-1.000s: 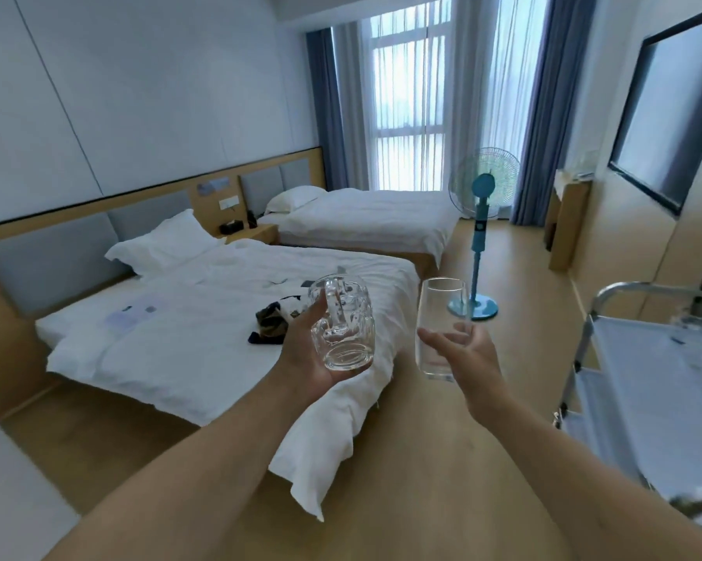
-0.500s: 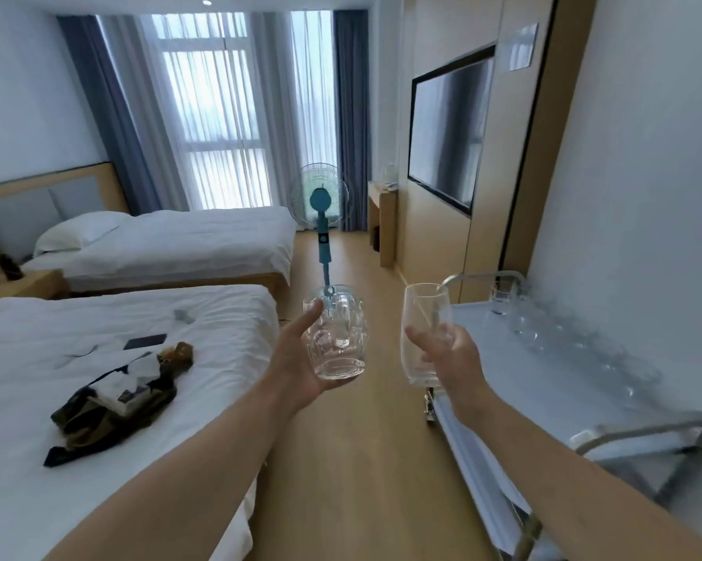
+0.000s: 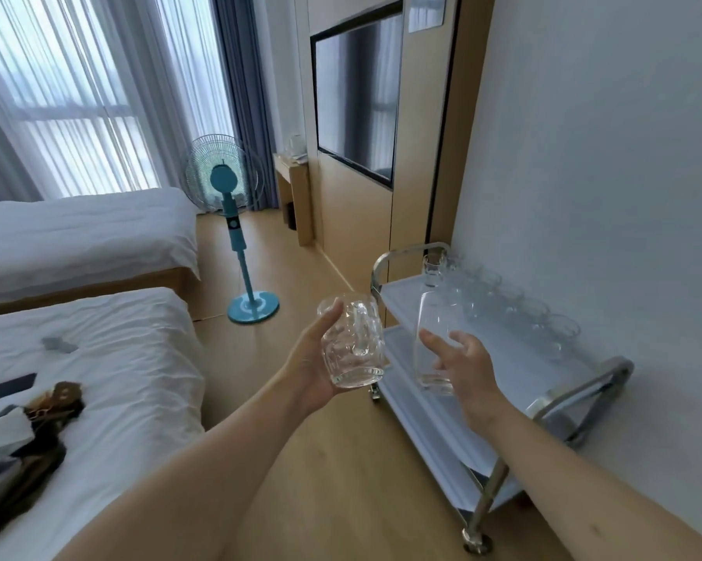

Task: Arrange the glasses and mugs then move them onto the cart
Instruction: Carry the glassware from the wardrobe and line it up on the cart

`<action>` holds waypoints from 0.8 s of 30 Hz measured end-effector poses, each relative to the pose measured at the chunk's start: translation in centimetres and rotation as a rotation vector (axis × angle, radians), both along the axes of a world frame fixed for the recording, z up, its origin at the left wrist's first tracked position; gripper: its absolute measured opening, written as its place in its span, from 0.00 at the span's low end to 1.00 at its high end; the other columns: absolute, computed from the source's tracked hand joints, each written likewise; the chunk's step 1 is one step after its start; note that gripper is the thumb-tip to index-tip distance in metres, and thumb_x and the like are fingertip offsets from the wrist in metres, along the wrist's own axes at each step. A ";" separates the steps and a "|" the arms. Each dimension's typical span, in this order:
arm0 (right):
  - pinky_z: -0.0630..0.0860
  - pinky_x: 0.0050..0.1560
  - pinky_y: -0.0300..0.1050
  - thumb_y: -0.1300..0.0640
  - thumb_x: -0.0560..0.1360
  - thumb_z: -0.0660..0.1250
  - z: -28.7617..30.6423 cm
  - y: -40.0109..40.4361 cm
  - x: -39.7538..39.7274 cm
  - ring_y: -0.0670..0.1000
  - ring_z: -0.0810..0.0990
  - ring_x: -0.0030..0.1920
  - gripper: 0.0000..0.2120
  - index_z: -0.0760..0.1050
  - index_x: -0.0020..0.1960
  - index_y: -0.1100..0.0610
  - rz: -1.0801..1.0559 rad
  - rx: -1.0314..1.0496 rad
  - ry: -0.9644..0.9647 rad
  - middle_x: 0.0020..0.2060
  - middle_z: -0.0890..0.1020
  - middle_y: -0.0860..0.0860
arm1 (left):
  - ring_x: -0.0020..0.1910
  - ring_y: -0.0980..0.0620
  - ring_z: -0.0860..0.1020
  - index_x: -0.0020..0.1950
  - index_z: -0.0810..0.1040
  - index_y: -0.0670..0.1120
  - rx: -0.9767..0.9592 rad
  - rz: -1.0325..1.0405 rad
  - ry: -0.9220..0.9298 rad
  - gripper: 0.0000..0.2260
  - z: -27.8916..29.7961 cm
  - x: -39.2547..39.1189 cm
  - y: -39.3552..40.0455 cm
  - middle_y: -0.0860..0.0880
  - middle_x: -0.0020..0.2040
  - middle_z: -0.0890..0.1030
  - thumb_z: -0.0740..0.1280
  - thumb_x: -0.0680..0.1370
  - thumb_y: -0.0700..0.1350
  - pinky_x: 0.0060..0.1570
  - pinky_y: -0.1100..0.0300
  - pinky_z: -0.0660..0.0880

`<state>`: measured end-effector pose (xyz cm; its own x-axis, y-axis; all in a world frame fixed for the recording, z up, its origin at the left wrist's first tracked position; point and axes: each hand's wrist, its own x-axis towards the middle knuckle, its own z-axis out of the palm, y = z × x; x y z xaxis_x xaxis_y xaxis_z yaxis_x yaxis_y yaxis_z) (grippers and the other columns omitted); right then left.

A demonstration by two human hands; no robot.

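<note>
Head view: the left hand (image 3: 312, 372) grips a dimpled glass mug (image 3: 353, 342), and the right hand (image 3: 468, 368) curls its fingers (image 3: 434, 340) round a tall glass (image 3: 432, 338), both above the wooden floor (image 3: 260, 358). Beside them, a steel cart (image 3: 575, 392) carries a row of glasses (image 3: 515, 303) along the wall. A blue fan (image 3: 232, 220) stands beyond two beds (image 3: 98, 358).

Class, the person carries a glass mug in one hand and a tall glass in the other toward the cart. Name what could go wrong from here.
1. The left hand grips the mug by its body, not its handle; it may slip.
2. The tall glass in the right hand could knock the row of glasses on the cart.
</note>
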<state>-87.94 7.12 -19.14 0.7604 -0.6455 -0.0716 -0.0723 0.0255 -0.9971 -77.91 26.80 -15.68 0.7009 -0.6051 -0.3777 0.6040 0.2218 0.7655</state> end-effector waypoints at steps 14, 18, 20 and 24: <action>0.80 0.51 0.50 0.42 0.72 0.76 -1.2 -10.6 13.9 0.52 0.81 0.52 0.39 0.65 0.75 0.57 -0.062 0.062 -0.028 0.56 0.78 0.55 | 0.47 0.45 0.83 0.54 0.76 0.46 0.224 -0.194 -0.422 0.15 2.0 13.3 -10.6 0.48 0.42 0.86 0.75 0.71 0.44 0.59 0.39 0.77; 0.78 0.39 0.43 0.45 0.72 0.76 -1.6 -13.8 16.2 0.52 0.80 0.52 0.38 0.65 0.75 0.56 -0.070 0.063 -0.029 0.56 0.77 0.54 | 0.43 0.46 0.84 0.54 0.78 0.43 0.260 -0.213 -0.456 0.13 1.7 16.6 -14.3 0.46 0.44 0.86 0.75 0.72 0.41 0.51 0.44 0.80; 0.79 0.39 0.43 0.46 0.72 0.77 -2.0 -15.0 17.1 0.52 0.80 0.53 0.38 0.65 0.75 0.56 -0.082 0.081 -0.017 0.55 0.77 0.53 | 0.47 0.44 0.85 0.62 0.74 0.44 0.317 -0.235 -0.440 0.24 0.7 18.5 -16.1 0.42 0.54 0.83 0.79 0.69 0.42 0.47 0.46 0.81; 0.82 0.53 0.54 0.47 0.69 0.79 -4.0 -17.8 18.5 0.53 0.81 0.52 0.36 0.67 0.70 0.53 -0.126 0.102 0.038 0.57 0.77 0.53 | 0.51 0.43 0.85 0.67 0.69 0.50 0.436 -0.303 -0.485 0.41 -1.5 22.4 -20.1 0.43 0.60 0.80 0.84 0.59 0.45 0.51 0.45 0.83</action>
